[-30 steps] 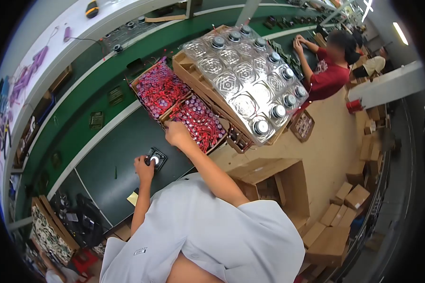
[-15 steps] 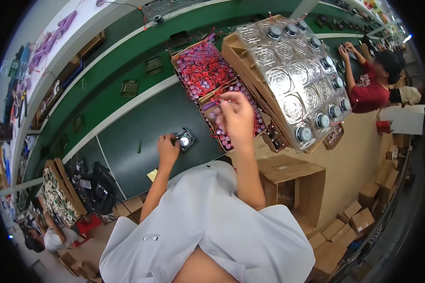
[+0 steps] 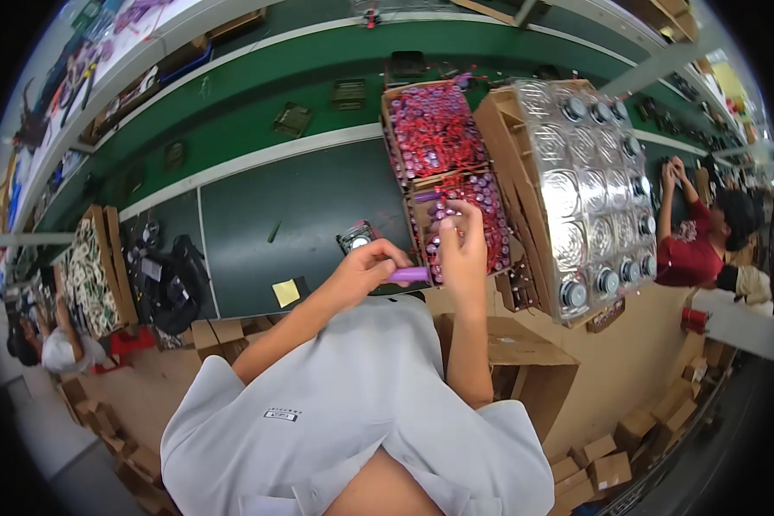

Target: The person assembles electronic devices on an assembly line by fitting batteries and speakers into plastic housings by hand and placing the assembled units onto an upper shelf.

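Note:
My left hand [image 3: 365,271] is closed round one end of a purple cylinder [image 3: 409,274], which points to the right over the bench's front edge. My right hand [image 3: 461,236], its fingers bent, is above the lower box of purple cylinders with red wires [image 3: 488,202]; whether it grips a wire is too small to tell. Behind that box stands a second full box [image 3: 430,129]. A dark square part with a round silver centre [image 3: 356,236] lies on the green bench [image 3: 258,206], partly hidden behind my left hand.
Clear trays with round speakers [image 3: 580,198] are stacked on cardboard at the right. A yellow note [image 3: 285,293] and black bag [image 3: 168,284] are on the left. Green housings [image 3: 292,119] lie on the belt behind. A co-worker in red [image 3: 692,249] is at far right.
My left hand has left the square part and now holds a purple cylinder. My right hand has risen from the boxes and come closer to my left. The view has swung rightward.

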Tool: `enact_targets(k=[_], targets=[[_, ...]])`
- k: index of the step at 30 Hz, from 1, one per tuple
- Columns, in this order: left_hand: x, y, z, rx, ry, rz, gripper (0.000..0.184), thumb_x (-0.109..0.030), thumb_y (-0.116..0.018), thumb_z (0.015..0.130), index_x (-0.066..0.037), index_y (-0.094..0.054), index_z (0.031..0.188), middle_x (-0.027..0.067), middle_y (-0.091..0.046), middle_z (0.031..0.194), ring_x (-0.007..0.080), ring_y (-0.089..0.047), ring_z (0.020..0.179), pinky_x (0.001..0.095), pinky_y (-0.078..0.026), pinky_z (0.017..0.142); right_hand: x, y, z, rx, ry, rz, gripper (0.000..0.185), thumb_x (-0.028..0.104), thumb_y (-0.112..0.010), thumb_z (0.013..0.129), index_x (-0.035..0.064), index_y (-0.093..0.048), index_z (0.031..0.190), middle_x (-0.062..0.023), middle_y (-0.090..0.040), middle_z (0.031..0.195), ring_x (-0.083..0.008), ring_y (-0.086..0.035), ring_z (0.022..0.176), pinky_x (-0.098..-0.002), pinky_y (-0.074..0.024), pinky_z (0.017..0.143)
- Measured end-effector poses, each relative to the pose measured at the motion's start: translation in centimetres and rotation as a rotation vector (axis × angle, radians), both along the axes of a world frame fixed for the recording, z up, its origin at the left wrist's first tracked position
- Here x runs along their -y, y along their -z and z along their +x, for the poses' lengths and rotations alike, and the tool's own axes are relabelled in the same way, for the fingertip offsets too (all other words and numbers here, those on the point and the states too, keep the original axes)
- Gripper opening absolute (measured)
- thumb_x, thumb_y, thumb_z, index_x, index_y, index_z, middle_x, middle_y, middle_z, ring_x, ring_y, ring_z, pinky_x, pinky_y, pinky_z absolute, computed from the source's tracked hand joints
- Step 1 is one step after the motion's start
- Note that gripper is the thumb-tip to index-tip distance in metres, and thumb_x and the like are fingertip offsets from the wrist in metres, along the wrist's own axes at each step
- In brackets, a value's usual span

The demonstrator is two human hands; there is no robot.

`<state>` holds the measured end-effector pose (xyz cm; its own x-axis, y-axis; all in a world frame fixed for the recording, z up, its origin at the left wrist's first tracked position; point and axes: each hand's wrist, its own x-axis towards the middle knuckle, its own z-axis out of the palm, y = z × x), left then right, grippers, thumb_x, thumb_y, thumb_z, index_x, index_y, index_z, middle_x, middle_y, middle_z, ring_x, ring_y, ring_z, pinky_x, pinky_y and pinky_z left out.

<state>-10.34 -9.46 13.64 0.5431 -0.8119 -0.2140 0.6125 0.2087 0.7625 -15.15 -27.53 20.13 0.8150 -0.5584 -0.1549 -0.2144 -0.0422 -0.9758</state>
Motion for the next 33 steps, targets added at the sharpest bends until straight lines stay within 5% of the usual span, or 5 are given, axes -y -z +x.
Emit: enact_targets(k=[2, 8, 17, 25, 33], targets=[[-3.1, 1.7, -0.9, -0.022, -0.126, 0.126, 0.015, -0.014, -0.06, 0.099, -0.002, -0.059, 0.107, 0.0092, -0.064, 0.109, 0.0176, -0.062, 0.102, 0.0336, -0.05, 0.094, -1.9, 3.5, -0.5, 0.106, 0.038, -0.582, 0.039, 0.016, -0.063, 0.092, 0.0007, -0.051, 0.126, -0.0102, -0.06, 0.086, -0.0193, -0.057, 0.064, -0.0326, -0.0492, 0.063], [-8.3, 6.5, -3.0, -0.055, -0.178, 0.429, 0.016, 0.001, -0.057, 0.093, -0.002, -0.059, 0.109, 0.0091, -0.062, 0.11, 0.0163, -0.059, 0.107, 0.0324, -0.044, 0.1, -7.0, 14.4, -2.1, -0.235, -0.492, 0.093, 0.019, 0.013, -0.066, 0.092, -0.0011, -0.061, 0.104, -0.0075, -0.066, 0.075, -0.0098, -0.06, 0.058, -0.0259, -0.0487, 0.051], [-4.3, 12.8, 0.1, 0.155, -0.573, 0.624, 0.008, 0.007, -0.063, 0.088, 0.004, -0.058, 0.095, 0.0113, -0.063, 0.087, 0.0172, -0.068, 0.065, 0.0275, -0.056, 0.057, -5.5, 19.7, 1.9, -0.097, -0.393, -0.36, 0.022, 0.019, -0.065, 0.094, 0.0003, -0.06, 0.083, -0.012, -0.062, 0.06, -0.0207, -0.063, 0.053, -0.0352, -0.0483, 0.052], [-4.7, 15.7, 0.4, 0.369, -0.527, 1.232, 0.038, -0.016, -0.079, 0.078, 0.001, -0.055, 0.102, 0.0185, -0.059, 0.107, 0.0318, -0.058, 0.101, 0.0408, -0.048, 0.088, -4.6, 24.5, 4.4, -0.396, -0.395, -0.524, 0.032, 0.029, -0.073, 0.087, -0.0006, -0.06, 0.086, -0.014, -0.065, 0.07, -0.0243, -0.063, 0.06, -0.0369, -0.0491, 0.055], [-5.5, 17.9, 0.5, -0.013, -0.623, 0.832, 0.05, -0.026, -0.062, 0.091, 0.003, -0.042, 0.127, 0.015, -0.056, 0.111, 0.0236, -0.056, 0.107, 0.0368, -0.046, 0.094, -6.3, 23.4, 5.2, -0.619, -0.472, 0.388, 0.035, 0.037, -0.065, 0.094, 0.0038, -0.058, 0.103, -0.0066, -0.062, 0.093, -0.0193, -0.064, 0.079, -0.0342, -0.0527, 0.06]])
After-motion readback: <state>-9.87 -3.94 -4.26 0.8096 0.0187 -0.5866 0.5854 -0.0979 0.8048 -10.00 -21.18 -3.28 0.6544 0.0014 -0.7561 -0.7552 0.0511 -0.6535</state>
